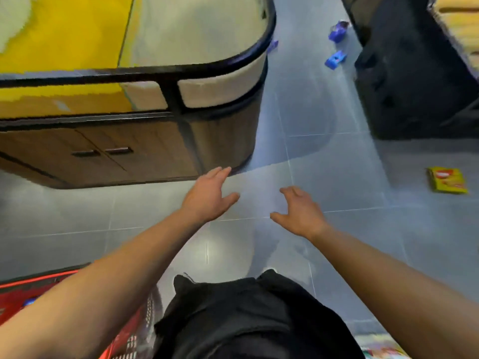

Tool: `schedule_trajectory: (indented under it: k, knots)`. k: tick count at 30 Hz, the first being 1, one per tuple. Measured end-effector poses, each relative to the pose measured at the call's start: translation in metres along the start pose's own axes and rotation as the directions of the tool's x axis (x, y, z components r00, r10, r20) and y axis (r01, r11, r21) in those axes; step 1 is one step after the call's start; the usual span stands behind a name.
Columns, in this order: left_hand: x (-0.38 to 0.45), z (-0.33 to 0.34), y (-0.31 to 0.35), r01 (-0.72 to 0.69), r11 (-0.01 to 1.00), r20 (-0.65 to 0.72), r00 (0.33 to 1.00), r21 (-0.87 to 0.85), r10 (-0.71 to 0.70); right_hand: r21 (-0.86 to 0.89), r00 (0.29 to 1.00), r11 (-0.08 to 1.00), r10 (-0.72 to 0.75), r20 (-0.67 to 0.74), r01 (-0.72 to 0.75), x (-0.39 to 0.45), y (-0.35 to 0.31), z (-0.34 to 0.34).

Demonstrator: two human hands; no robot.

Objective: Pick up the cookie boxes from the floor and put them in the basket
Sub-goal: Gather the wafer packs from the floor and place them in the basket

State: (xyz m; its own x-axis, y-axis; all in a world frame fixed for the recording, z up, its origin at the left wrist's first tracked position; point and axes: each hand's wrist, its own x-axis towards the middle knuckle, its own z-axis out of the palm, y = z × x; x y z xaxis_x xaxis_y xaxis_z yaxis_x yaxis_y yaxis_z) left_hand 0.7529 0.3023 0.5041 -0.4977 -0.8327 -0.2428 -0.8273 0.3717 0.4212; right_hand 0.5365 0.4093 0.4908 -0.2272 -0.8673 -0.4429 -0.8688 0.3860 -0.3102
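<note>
A yellow cookie box (447, 180) lies flat on the grey tiled floor at the right. Two blue boxes rest farther off, one (336, 59) near the dark shelf base and another (338, 31) beyond it. A red basket (15, 294) stands at the lower left, partly hidden by my left forearm. My left hand (207, 196) and my right hand (298, 212) are both stretched out over bare floor, fingers spread, holding nothing. Neither hand touches a box.
A wooden display counter (129, 149) with a black rail and yellow-white top fills the left. A dark shelf unit (414, 73) stands at the upper right. An aisle of grey tiles runs between them. My black clothing (246, 320) shows at the bottom.
</note>
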Motion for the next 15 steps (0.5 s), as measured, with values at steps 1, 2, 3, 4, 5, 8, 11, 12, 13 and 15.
schedule_trajectory:
  k: [1,2,3,4,5,8,11,12,13,15]
  knots:
    - [0.01,0.005,0.016,-0.019,1.0,0.005,1.0,0.01,0.019,0.016,1.0,1.0,0.018,-0.008,-0.018,0.0,0.018,-0.006]
    - [0.021,0.01,0.035,-0.038,0.999,0.017,0.999,0.018,0.038,0.034,0.999,0.998,0.048,-0.019,-0.047,-0.001,0.04,-0.013]
    - [0.032,0.015,0.052,-0.061,0.998,0.026,0.998,0.03,0.06,0.054,0.996,0.995,0.083,-0.029,-0.081,-0.002,0.06,-0.02]
    - [0.044,0.022,0.073,-0.092,0.995,0.044,0.995,0.043,0.091,0.086,0.991,0.989,0.125,-0.038,-0.122,-0.004,0.081,-0.027]
    - [0.052,0.026,0.089,-0.119,0.992,0.054,0.992,0.05,0.116,0.114,0.987,0.982,0.154,-0.047,-0.148,-0.005,0.097,-0.033]
    - [0.081,0.044,0.141,-0.192,0.977,0.107,0.977,0.089,0.182,0.193,0.97,0.955,0.238,-0.046,-0.225,-0.008,0.149,-0.046]
    - [0.125,0.067,0.198,-0.293,0.949,0.213,0.94,0.112,0.265,0.277,0.932,0.902,0.358,-0.049,-0.332,-0.006,0.204,-0.059]
    - [0.138,0.075,0.213,-0.326,0.939,0.246,0.924,0.11,0.292,0.299,0.922,0.887,0.383,-0.049,-0.353,-0.003,0.219,-0.061]
    - [0.151,0.083,0.227,-0.349,0.931,0.281,0.908,0.103,0.31,0.32,0.909,0.868,0.415,-0.044,-0.38,-0.001,0.232,-0.064]
    - [0.19,0.11,0.273,-0.408,0.91,0.375,0.858,0.079,0.352,0.391,0.851,0.788,0.524,-0.022,-0.475,0.006,0.275,-0.073]
